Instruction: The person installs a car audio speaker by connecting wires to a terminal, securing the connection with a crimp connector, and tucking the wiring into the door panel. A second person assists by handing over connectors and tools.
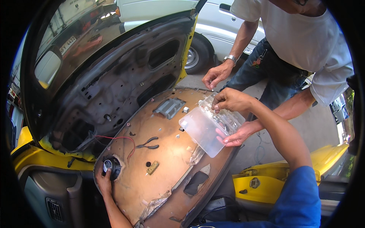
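Observation:
At the lower left my left hand [103, 181] grips a round black speaker [112, 166], its thumb on the magnet. The speaker sits at a round cut-out in the brown door panel [152, 129]. My right hand [232, 100] is pinched closed over a clear plastic box [207, 133] of small metal parts; what its fingers hold, if anything, is too small to make out. Supporting the box is a co-worker's hand [237, 136]. The co-worker's other hand [217, 76], with a watch at the wrist, pinches something tiny close to my right hand.
Pliers [148, 143] lie open on the panel beside a red wire [131, 142]. A small yellowish block [153, 168] and a grey plastic piece [169, 108] rest there too. The bare car door [125, 72] stands open beyond. A light-coloured vehicle [213, 30] is behind.

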`<move>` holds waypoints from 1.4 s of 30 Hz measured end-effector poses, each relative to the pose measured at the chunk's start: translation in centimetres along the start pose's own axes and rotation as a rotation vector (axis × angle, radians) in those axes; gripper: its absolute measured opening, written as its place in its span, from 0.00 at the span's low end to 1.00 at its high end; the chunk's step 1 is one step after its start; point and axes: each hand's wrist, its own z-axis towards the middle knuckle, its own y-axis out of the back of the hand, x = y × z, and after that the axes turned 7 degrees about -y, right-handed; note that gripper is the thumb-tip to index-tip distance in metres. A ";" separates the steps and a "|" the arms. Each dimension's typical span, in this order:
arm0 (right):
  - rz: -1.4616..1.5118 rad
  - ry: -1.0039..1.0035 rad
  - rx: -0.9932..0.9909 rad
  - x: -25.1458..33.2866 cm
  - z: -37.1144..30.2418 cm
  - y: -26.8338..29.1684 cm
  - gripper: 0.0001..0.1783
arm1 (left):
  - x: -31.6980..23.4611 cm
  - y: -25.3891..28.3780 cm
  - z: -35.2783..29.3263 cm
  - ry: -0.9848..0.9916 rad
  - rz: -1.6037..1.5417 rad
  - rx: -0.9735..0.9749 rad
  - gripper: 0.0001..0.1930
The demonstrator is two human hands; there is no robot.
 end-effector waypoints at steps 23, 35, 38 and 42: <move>0.442 0.170 0.225 23.3 22.6 -37.6 0.08 | -2.3 -0.5 0.1 0.088 0.163 -0.009 0.44; 0.046 0.281 0.190 23.5 23.2 -37.1 0.11 | -2.0 -0.7 0.5 0.064 0.099 -0.001 0.43; 0.028 0.276 0.158 23.9 22.7 -37.3 0.11 | -2.1 -0.7 0.6 0.080 0.084 0.012 0.44; 0.063 0.269 0.174 24.0 22.6 -37.5 0.11 | -2.1 -0.8 0.6 0.079 0.083 -0.002 0.44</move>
